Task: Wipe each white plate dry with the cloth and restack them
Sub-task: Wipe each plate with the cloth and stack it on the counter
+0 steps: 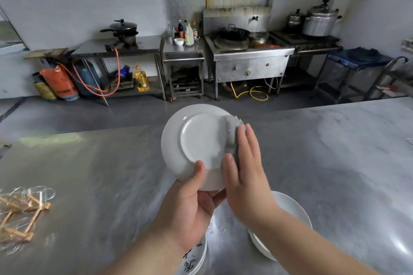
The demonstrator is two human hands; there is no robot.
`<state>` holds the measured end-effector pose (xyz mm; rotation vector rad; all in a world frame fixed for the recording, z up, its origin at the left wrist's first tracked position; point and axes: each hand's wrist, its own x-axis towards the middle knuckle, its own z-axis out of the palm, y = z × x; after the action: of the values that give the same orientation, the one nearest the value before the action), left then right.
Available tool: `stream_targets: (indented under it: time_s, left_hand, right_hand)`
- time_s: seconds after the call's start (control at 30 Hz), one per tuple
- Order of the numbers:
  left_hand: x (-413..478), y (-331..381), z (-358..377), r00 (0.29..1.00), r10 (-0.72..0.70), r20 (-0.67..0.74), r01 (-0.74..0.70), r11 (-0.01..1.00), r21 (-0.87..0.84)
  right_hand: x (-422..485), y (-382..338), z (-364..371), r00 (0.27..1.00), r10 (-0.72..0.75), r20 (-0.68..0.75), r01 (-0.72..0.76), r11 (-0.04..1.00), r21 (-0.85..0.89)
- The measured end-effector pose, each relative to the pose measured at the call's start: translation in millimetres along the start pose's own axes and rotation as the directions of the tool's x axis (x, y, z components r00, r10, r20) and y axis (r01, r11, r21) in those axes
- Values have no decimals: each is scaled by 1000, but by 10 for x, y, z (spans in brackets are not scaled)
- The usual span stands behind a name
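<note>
Left hand (190,212) grips the lower rim of a white plate (201,140), thumb curled over its underside, while the right hand (245,174) presses a grey cloth (232,131) flat-fingered against the plate's right side. Below the arms, on a steel table (335,163), sit a stack of patterned plates (194,257) and a stack of white plates (290,205) just beside it. Farther left lie glass cups (40,194); across the room stands a wok stove (245,56).

Glossy white plate (201,140), nubby grey cloth (232,134), steel table (100,163).
Plate smooth, glazed-looking; cloth on it rough fuzzy fabric; table below plate brushed metal, dull smeary sheen; far left of plate matt wood sticks (33,206), clear glossy cups (45,193).
</note>
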<state>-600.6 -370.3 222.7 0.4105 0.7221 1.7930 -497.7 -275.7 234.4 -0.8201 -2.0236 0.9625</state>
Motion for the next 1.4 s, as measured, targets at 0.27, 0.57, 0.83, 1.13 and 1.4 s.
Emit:
stream_targets:
  time_s: [0.27,0.57,0.83,1.13,1.4]
  left_hand:
    - [38,-63,44,998,-52,-39,54,998,34]
    - [274,-375,-30,950,-273,-153,281,959,33]
    - [590,-943,-262,806,-560,-192,588,720,367]
    - [863,-1571,-307,879,-340,-335,397,128,909]
    - [1033,-1704,-257,833,-281,-477,535,628,565]
  right_hand:
    - [-379,-69,257,995,80,-65,-73,993,98]
    - [25,707,-581,864,491,108,-490,772,405]
    - [-176,1791,-1545,718,603,347,-477,790,-385]
    - [-391,2494,-1944,603,660,447,-705,703,-87]
    - [-174,2709,-1958,576,652,493,-781,616,98]
